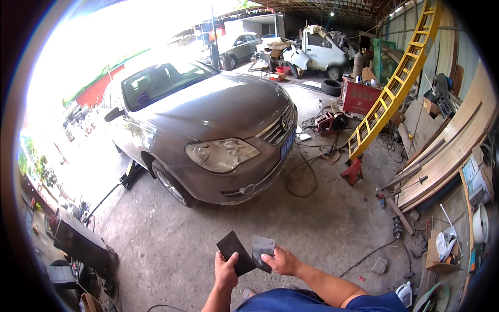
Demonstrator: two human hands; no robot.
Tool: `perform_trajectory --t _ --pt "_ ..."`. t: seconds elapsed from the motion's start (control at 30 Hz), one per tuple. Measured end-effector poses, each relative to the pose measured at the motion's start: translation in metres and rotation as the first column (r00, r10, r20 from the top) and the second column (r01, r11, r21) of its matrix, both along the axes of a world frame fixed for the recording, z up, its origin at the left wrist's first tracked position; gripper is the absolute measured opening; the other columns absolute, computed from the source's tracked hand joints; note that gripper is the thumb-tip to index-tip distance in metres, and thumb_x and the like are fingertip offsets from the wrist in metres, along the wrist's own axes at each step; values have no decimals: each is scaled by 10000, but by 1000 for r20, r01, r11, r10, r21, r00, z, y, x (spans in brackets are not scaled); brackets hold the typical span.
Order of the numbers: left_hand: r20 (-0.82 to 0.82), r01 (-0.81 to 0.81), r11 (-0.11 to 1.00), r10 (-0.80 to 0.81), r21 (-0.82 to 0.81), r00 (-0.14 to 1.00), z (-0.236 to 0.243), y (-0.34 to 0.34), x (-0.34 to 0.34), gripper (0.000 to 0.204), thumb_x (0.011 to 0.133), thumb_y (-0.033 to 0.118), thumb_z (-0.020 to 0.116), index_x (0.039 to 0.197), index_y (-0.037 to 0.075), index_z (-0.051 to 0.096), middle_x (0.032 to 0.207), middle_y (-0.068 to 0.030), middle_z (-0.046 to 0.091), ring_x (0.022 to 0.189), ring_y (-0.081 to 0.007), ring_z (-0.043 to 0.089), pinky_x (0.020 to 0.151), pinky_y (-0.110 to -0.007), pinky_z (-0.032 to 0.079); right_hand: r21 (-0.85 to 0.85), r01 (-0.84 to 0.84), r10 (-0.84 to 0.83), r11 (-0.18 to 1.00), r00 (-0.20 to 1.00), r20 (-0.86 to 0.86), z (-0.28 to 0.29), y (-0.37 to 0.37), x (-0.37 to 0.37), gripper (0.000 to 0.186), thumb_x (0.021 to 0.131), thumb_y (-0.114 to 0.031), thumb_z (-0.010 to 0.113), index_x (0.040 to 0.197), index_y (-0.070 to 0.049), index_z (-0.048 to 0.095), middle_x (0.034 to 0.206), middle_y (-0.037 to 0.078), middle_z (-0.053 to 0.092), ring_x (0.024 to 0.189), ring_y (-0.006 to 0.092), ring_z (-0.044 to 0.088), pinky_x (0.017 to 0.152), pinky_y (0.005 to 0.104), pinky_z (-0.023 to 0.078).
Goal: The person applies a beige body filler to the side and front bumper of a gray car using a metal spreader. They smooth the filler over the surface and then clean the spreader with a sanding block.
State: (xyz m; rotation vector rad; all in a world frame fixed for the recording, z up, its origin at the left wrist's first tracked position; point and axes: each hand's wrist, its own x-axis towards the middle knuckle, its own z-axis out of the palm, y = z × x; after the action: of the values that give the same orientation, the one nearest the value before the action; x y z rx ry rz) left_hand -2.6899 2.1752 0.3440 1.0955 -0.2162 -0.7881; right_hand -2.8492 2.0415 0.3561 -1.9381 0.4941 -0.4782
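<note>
I stand on the bare concrete floor of an open-sided workshop, bright daylight washing out the yard beyond my left side. Straight ahead of my hands, well apart from them, sits a dusty grey car, its front end turned toward me and a floor jack under its side.

My left hand is closed around the lower edge of a dark square sheet, thumb on top, the sheet tilted up and away from me. My right hand pinches a smaller grey sheet between thumb and fingers. The two sheets overlap at their inner corners, just above and between my hands, and look to be touching there.

Beyond my right hand a yellow ladder leans up toward the roof, with a red jack stand at its foot and a red box-shaped machine farther back. Cables trail over the floor between the car and the ladder. Long boards lie stacked far to the right, and a white plastic jug stands near my right elbow. To my left is a dark cart loaded with tools. Far behind the car a white van is parked.
</note>
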Motion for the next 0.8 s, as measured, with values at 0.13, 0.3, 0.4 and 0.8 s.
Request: perform_trajectory --t 0.13,0.3,0.4,0.8 --pt "-14 -34 990 33 -140 999 25 -8 -11 359 887 -50 531 1227 45 464 1089 -86 597 973 -203 612 899 -370 506 -111 21 7 994 971 239 13 20 5 458 948 -192 531 1379 -71 433 1173 223 605 1076 358 607 894 395 482" --pt "162 -3 989 28 -149 986 30 -21 -24 370 925 31 564 1268 28 427 1161 -74 556 1058 -157 545 941 -312 442 64 6 -26 998 945 327 15 22 12 451 948 -79 526 1390 -76 439 1202 198 595 1087 320 602 903 346 470" --pt "327 -23 994 58 -111 943 38 -23 -31 349 928 5 539 1259 29 431 1148 -75 571 1046 -159 561 924 -305 455 -11 -25 28 1000 933 358 14 20 13 463 943 -51 525 1397 -80 436 1191 185 594 1066 306 604 886 346 472" --pt "665 53 989 -131 137 735 70 -25 -25 212 902 31 589 1102 0 527 960 -88 655 877 -160 625 786 -308 504 22 -207 206 978 977 49 61 -16 1 290 940 -167 555 1195 -29 550 978 183 653 932 319 641 800 393 492"
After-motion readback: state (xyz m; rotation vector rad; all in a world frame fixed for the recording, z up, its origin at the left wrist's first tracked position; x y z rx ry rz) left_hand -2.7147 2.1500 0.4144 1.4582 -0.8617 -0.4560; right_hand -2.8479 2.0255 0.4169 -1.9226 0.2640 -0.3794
